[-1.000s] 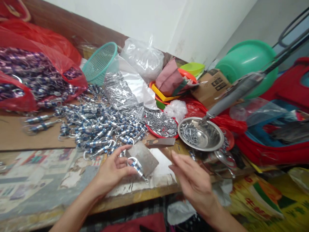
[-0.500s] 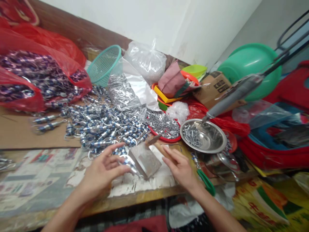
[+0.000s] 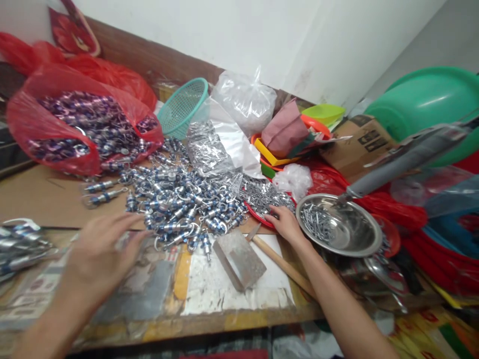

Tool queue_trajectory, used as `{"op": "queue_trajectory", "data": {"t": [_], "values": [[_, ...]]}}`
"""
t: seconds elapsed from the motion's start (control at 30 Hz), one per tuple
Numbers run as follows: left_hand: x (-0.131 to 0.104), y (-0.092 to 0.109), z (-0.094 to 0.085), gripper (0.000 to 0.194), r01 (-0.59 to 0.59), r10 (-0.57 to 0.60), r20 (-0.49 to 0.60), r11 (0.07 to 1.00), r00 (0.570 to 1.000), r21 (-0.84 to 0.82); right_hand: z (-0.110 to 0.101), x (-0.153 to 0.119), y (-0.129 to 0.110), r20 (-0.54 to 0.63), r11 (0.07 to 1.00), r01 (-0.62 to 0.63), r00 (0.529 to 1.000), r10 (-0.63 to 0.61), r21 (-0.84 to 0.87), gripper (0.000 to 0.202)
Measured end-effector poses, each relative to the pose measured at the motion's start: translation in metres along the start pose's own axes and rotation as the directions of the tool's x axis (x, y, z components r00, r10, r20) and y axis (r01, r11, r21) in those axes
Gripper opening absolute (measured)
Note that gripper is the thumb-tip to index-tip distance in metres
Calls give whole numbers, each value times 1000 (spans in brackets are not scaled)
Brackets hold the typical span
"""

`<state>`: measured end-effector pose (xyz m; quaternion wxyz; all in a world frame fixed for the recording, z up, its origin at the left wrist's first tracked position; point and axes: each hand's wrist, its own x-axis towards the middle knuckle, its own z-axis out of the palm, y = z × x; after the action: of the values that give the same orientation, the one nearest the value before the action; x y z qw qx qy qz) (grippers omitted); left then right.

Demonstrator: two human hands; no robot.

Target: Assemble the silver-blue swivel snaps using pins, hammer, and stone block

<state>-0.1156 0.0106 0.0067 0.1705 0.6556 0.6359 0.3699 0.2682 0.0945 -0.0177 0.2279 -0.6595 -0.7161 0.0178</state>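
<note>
My left hand (image 3: 103, 254) is blurred above the newspaper-covered left part of the bench, thumb and fingers apart, with nothing visible in it. My right hand (image 3: 287, 223) reaches to the red dish (image 3: 258, 215) of small flat metal pieces (image 3: 267, 195); its fingertips are apart at the dish's near edge. Below that forearm lies a hammer (image 3: 279, 259) with a wooden handle, beside a grey metal block (image 3: 241, 259) on white paper. Behind the block spreads a heap of silver-and-blue metal fittings (image 3: 179, 199) with rings.
A steel bowl (image 3: 364, 239) of metal pins stands right of the dish. More fittings (image 3: 22, 247) lie at the left edge. At the back are a red bag (image 3: 22, 117) of purple-and-silver fittings, a teal basket (image 3: 183, 107), clear bags (image 3: 245, 99) and a cardboard box (image 3: 359, 144).
My right hand has let go of the hammer, which now lies on the bench, and has moved to the red dish. My left hand has moved left, away from the block. The view has shifted.
</note>
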Motion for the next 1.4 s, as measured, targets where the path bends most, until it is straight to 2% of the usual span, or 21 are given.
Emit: {"op": "queue_trajectory", "data": {"t": [0.07,0.1,0.17,0.27,0.33,0.4,0.47,0.57,0.63,0.73,0.87,0.97,1.2,1.27,1.33,1.4], "values": [[16,15,24,21,-242,224,96,928,970,283,5,14,2,37,999,-17,999,18,-36,24],[21,19,33,20,-307,266,161,879,951,365,7,18,2,45,998,-26,999,28,-51,21],[25,22,42,20,-348,287,204,840,936,416,8,18,2,45,996,-44,998,47,-72,18],[20,20,41,20,-344,325,113,886,939,312,7,10,2,37,995,-59,997,63,-80,20],[15,25,38,22,-331,331,26,934,943,132,4,6,3,41,995,-59,997,62,-75,21],[10,40,39,25,-275,278,31,959,960,-74,1,5,2,58,996,-47,997,51,-69,21],[5,61,46,25,-189,228,141,950,963,-248,0,6,0,77,997,-27,997,33,-67,23],[-4,88,65,22,-71,213,328,916,920,-396,2,10,-5,73,997,-17,997,22,-70,20],[-11,96,76,21,-60,231,370,905,900,-420,3,12,-6,50,997,-23,998,26,-72,16],[-19,96,86,22,-37,217,375,901,901,-432,0,8,-10,8,998,-21,1000,21,-56,17],[-23,91,87,31,104,72,350,883,934,-458,-12,-9,-27,-28,1000,17,999,-17,1,23],[-22,91,87,29,173,-21,338,888,941,-426,-20,-20,-40,-15,998,49,999,-48,34,22],[-23,95,87,29,203,-27,368,871,929,-447,-24,-7,-37,1,998,-56,998,56,24,16],[-25,94,87,35,219,-12,400,852,916,-476,-30,-16,-51,34,997,-2,999,0,79,16],[-27,92,88,40,198,22,402,844,916,-498,-40,-33,-74,85,981,111,988,-125,161,14],[-29,91,89,43,145,61,373,855,926,-498,-52,-54,-99,140,927,277,938,-318,251,13]]}}
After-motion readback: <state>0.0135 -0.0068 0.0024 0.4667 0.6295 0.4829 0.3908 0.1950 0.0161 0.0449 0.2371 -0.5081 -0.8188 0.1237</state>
